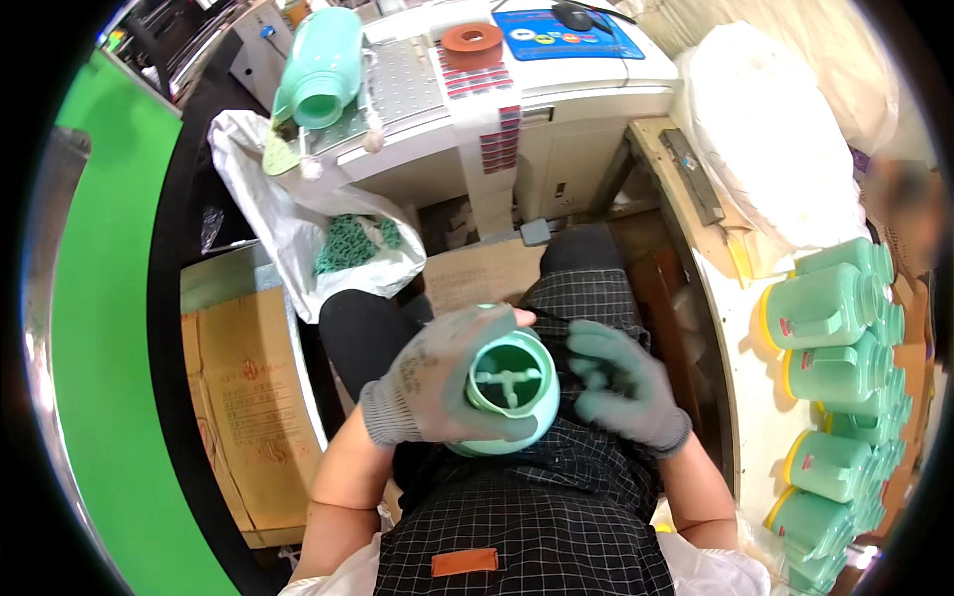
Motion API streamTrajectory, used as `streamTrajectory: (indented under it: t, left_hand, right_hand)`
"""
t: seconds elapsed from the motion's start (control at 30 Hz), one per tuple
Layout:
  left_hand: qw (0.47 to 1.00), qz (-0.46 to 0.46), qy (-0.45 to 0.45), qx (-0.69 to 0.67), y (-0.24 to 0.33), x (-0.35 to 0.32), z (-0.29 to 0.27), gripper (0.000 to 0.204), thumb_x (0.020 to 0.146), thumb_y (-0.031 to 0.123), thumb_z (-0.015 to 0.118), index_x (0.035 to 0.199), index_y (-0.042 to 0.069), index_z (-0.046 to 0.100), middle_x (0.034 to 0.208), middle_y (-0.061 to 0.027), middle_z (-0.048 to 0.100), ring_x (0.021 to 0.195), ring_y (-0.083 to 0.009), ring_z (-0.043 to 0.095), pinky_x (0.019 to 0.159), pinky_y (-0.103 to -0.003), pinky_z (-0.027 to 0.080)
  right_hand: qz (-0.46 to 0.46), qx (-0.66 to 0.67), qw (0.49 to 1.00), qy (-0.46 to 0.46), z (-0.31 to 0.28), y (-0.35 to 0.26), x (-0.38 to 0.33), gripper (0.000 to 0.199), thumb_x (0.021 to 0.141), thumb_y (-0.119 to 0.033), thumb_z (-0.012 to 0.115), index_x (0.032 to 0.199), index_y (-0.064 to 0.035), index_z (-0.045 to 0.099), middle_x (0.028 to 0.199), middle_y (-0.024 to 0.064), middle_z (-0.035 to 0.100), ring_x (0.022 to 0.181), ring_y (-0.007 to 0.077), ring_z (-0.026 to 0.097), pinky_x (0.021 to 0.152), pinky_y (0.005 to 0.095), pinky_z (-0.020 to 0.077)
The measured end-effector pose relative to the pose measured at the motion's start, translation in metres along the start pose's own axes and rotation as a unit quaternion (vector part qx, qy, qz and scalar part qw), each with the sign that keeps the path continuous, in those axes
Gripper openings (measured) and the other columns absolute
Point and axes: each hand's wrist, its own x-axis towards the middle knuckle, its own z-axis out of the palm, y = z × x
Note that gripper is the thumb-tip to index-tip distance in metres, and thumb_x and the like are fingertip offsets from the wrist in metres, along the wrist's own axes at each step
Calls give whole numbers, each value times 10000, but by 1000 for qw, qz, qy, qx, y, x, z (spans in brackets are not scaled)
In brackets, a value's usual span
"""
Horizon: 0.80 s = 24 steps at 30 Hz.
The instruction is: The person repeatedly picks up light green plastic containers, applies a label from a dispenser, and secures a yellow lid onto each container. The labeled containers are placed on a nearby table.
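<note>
My left hand, in a grey-green work glove, is wrapped round a pale green plastic jug held upright in my lap. Its round mouth faces up, and a pale cross-shaped piece shows inside the opening. Just right of the jug, apart from it, hovers my right hand, gloved alike. Its fingers are curled and smeared by motion. A thin dark line runs between those fingers and the jug's rim; whether the hand holds it cannot be made out.
On the right bench several green jugs with yellow bases lie in rows beside a white bag. Ahead, a white table carries another green jug and a brown tape roll. Green scraps fill a white sack.
</note>
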Motion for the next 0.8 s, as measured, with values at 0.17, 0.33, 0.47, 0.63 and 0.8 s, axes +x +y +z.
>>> streamTrajectory:
  t: [0.17, 0.33, 0.47, 0.63, 0.8]
  left_hand:
    - [992, 13, -59, 115, 20, 20, 44, 928, 689, 428, 909, 1433, 22, 532, 1100, -158, 701, 1011, -334, 689, 935, -466, 498]
    - [988, 78, -18, 130, 22, 12, 74, 979, 666, 451, 923, 1447, 18, 522, 1081, -125, 712, 1002, -309, 702, 907, -449, 523]
    - [993, 52, -30, 101, 21, 6, 75, 947, 664, 452, 924, 1415, 9, 554, 1126, -133, 707, 1049, -311, 698, 931, -442, 527]
    - [996, 1, 34, 80, 18, -24, 52, 880, 679, 490, 930, 1345, 14, 605, 1203, -148, 705, 1122, -318, 698, 1003, -453, 522]
    - [994, -47, 78, 65, 16, -53, 31, 874, 673, 556, 946, 1290, 18, 639, 1197, -144, 716, 1104, -323, 709, 987, -448, 541]
  right_hand:
    - [-145, -302, 942, -38, 14, -56, 0, 230, 957, -132, 659, 1146, -19, 723, 1047, 174, 727, 815, 314, 719, 747, 393, 589]
    - [-61, -425, 888, -167, 15, -47, -14, 194, 893, -178, 715, 1045, -63, 682, 919, 127, 693, 795, 344, 710, 702, 450, 574]
    - [-102, -433, 882, -157, 11, -32, -10, 150, 844, -190, 748, 951, -95, 702, 884, 92, 686, 734, 306, 700, 643, 428, 552]
    - [-335, -467, 816, 50, 40, -20, -24, 153, 794, -182, 818, 918, -143, 737, 742, -8, 608, 604, 217, 610, 556, 340, 476]
    - [-344, -75, 827, 439, 42, -33, 10, 205, 1044, -97, 508, 1128, 51, 621, 940, 121, 633, 747, 174, 604, 649, 295, 524]
